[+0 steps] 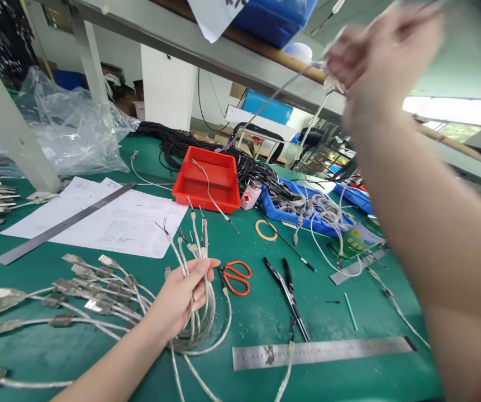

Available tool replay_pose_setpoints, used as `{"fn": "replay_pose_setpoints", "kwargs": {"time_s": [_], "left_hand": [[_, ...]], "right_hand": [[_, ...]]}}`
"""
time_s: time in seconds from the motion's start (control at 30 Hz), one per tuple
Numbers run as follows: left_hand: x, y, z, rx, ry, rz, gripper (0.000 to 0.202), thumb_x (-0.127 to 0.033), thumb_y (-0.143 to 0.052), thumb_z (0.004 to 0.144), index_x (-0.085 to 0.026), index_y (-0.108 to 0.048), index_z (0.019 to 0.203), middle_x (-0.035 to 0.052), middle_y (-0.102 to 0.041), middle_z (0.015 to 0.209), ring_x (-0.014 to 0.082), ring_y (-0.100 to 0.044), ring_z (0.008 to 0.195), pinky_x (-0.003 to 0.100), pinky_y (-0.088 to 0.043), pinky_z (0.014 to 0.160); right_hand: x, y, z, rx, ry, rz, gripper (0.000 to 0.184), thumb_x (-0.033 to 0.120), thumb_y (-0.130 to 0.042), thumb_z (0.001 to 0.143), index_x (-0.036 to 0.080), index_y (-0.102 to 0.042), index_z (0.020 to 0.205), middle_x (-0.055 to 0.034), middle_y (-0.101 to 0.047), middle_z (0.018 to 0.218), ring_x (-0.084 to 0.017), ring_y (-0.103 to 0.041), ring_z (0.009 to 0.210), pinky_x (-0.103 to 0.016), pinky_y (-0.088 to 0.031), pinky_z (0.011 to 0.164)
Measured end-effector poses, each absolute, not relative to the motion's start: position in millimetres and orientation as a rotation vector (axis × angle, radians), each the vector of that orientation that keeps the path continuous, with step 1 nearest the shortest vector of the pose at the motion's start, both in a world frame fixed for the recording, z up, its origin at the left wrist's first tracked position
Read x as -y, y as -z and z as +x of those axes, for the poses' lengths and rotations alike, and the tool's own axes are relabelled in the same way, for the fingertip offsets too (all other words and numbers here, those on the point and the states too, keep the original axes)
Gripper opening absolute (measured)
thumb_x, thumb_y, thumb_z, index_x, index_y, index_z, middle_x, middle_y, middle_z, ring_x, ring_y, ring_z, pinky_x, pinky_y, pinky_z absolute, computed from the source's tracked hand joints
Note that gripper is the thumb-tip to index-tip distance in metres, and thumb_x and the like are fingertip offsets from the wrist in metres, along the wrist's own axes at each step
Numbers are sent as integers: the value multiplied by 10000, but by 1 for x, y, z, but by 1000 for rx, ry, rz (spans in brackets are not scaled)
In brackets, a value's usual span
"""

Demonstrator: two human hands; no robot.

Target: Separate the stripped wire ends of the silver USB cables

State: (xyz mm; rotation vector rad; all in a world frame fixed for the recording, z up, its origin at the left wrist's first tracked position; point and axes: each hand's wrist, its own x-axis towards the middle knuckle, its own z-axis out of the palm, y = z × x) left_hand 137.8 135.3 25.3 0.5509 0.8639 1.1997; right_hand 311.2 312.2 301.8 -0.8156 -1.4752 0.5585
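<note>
My left hand (187, 287) is closed around a bundle of clear-jacketed USB cables (198, 329), whose stripped ends with thin coloured wires point upward. Their USB plugs (98, 279) fan out on the green mat to the left. Just right of that hand lie orange-handled scissors (237, 278). My right hand (374, 61) is raised by the shelf rail at upper right and smeared by motion. Its fingers look curled together where a grey cable (271, 97) and a whitish cable (315, 120) meet, though the exact grip is blurred.
A red tray (206, 195) holds one cable. Behind it lie black cables (173, 137); a blue tray (282, 212) with coiled cables stands right. Steel rulers (324, 353), tweezers (286, 293), paper sheets (110, 223) and a green tin (357, 240) lie around. The shelf rail (265, 50) crosses above.
</note>
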Motion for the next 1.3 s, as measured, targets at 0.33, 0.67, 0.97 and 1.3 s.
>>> {"fn": "replay_pose_setpoints", "kwargs": {"time_s": [0.33,0.67,0.97,1.3], "left_hand": [[-132,-27,142,-873,-1147,642,413,-488,-831,649,-99,-695,682,-20,-560,590,-4,-297,379,156,-252,344],[-123,-20,145,-905,-972,809,385,-487,-730,747,-130,-635,638,-43,-520,501,15,-327,333,176,-206,356],[-121,-13,145,-883,-897,859,396,-488,-762,745,-126,-632,651,-83,-418,417,12,-330,335,138,-213,351],[-118,-21,147,-898,-939,721,440,-491,-847,644,-121,-608,651,-35,-593,567,-15,-364,321,113,-245,318]], "right_hand": [[-305,-97,325,1863,-599,-1309,103,76,-763,661,141,-711,721,-37,-710,749,-169,-632,706,-354,-503,751],[-157,-63,315,1745,-1059,-1092,167,338,-592,919,211,-693,962,-25,-646,860,-135,-614,748,-257,-499,648],[-144,-49,305,1487,-1402,-899,92,224,-724,814,241,-699,901,-8,-647,937,-129,-625,884,-265,-534,791],[-137,-40,294,975,-1644,-849,252,252,-850,695,184,-614,750,28,-690,748,-68,-625,631,-173,-522,607]]}}
